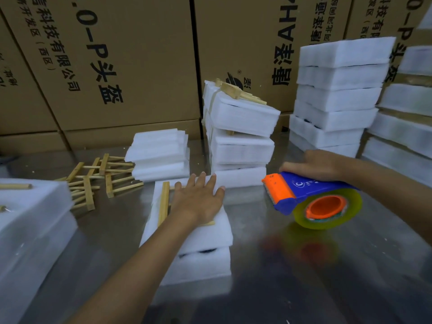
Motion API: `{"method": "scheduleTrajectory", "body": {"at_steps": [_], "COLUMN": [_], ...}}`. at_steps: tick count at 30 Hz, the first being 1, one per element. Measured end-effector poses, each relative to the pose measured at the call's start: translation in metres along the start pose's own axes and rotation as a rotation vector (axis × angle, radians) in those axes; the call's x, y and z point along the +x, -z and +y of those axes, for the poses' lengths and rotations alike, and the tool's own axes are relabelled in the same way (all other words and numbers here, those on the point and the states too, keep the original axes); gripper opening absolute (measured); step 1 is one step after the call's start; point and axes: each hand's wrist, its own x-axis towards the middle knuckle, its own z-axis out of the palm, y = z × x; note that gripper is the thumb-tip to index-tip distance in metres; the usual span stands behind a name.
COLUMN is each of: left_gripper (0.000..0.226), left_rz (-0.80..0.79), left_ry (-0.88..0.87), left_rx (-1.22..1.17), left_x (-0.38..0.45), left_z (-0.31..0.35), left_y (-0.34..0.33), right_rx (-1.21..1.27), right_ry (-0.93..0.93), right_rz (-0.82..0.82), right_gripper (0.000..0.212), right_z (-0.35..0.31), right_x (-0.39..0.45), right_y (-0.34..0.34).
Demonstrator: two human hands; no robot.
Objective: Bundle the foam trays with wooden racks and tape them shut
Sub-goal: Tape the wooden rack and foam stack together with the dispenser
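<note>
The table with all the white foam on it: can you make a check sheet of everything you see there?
Surface: shiny metal table.
Job's things: foam tray bundle with a wooden rack on top; loose wooden racks; tape dispenser.
Clutter: flat foam sheets; stacked bundles; tall foam stack.
Grippers: left hand presses flat on the bundle; right hand grips the dispenser.
Cables: nothing seen.
Surroundings: cardboard boxes behind.

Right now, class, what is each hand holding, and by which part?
The right hand grips the tape dispenser by its blue handle. The left hand holds nothing; it presses flat on the wooden rack atop the foam trays.
</note>
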Motion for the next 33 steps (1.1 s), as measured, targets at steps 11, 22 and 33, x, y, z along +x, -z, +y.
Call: {"method": "scheduleTrajectory", "body": {"at_steps": [11,22,33], "left_gripper": [0.026,0.030,0.029], "left_rz": [0.166,0.039,0.008], "left_ry": [-0.130,-0.276,-0.357], "left_rx": [-0.564,-0.231,-0.052], "left_x": [-0.009,-0.001,0.000], "left_z": [-0.004,0.053,0.053], "left_y": [0.027,0.004,-0.001], "right_rx": [-0.253,-0.497,-0.780], "right_ry": [-0.025,-0.019,0.042], "right_rz": [0.078,0.079,0.092], "right_gripper": [0.065,0.060,0.053], "right_z": [-0.006,-0.033,-0.072], "right_x": [-0.005,0.004,0.002], "right_y": [-0.014,-0.028,-0.052]}}
